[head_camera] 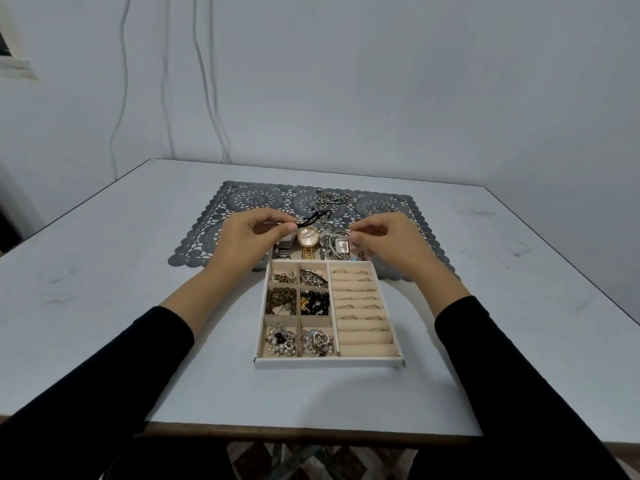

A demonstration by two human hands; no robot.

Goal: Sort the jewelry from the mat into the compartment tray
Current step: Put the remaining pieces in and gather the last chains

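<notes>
I see a pale grey table (138, 341), scuffed with dark smudges, near edge trimmed in brown wood (311, 433). Plain grey-white wall (415, 81) behind. Thin cables (204, 81) hang down it toward the table's far-left corner. Window frame (14, 60) at upper left. Patterned floor (346, 459) shows beneath the table.

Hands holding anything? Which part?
Left hand pinches the black cord by one end. Right hand is pinched above the watches; what it holds, if anything, cannot be told.
</notes>
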